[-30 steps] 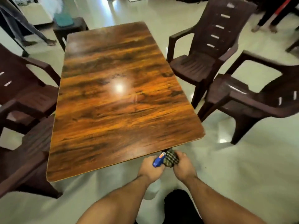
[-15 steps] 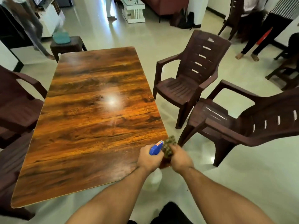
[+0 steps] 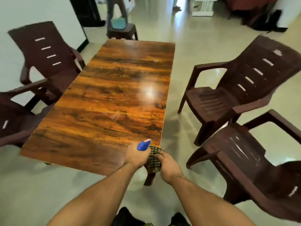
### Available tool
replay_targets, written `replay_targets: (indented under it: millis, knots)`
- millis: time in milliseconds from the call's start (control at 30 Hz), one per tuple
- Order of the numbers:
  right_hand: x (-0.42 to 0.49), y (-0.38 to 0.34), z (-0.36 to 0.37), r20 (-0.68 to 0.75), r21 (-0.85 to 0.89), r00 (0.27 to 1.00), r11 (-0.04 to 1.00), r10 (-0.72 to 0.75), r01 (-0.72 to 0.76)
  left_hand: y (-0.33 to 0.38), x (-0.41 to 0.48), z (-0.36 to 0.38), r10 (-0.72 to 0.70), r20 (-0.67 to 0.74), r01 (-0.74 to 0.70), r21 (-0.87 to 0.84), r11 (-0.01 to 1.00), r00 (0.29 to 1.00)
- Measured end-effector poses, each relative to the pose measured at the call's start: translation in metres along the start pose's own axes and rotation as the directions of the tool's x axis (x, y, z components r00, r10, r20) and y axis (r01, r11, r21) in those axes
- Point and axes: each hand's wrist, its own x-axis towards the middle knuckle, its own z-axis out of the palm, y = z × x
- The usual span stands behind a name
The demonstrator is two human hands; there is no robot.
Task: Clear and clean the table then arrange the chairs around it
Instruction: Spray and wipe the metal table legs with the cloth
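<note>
Shiny tabletop [image 3: 105, 98] looks slick, and at its near corner the left hand [image 3: 136, 156] is wrapped round a light plastic spray bottle [image 3: 144, 144] while the right hand [image 3: 169, 167] fingers [image 3: 161, 155] pinch a floppy checked cloth [image 3: 154, 160] you could probably bunch up anywhere.

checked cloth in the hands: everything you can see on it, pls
The cloth is checked fabric in dark green, black and cream, soft, crumpled into a bunch. It is at the near right corner of the table, hanging partly past the edge, not spread on the top. The right hand grips it; the left hand, holding a blue-headed spray bottle, touches its other side. Whether it is wet cannot be told.
</note>
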Motion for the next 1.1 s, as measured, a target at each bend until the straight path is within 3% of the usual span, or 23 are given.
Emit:
replay_targets:
  millis: [267,500,700,767,933,1100]
  knots:
    - [0.024,0.032,-0.046,0.081,0.064,0.997,0.998,-0.001,-0.004,0.032,-0.001,0.045,-0.209,-0.132,0.184,-0.183,0.966,0.969]
    - [0.108,0.041,-0.111,0.042,-0.025,0.998,0.999,-0.037,0.038,0.059,0.075,0.069,-0.145,-0.164,0.088,-0.31,0.947,0.976]
    - [0.186,0.035,-0.162,0.01,-0.129,1.0,0.991,-0.025,0.026,0.09,0.133,0.073,-0.187,-0.152,0.113,-0.401,0.909,0.971]
    - [0.203,0.032,-0.172,0.056,-0.178,0.996,0.98,-0.075,0.084,0.097,0.148,0.073,-0.176,-0.15,0.106,-0.388,0.915,0.973]
    - [0.268,0.034,-0.179,0.374,-0.325,0.914,0.9,-0.16,0.29,0.118,0.21,0.075,-0.206,-0.208,0.099,-0.434,0.895,0.956]
    - [0.348,0.039,-0.218,0.363,-0.449,0.891,0.788,-0.271,0.422,0.157,0.288,0.081,-0.205,-0.275,0.071,-0.43,0.9,0.939]
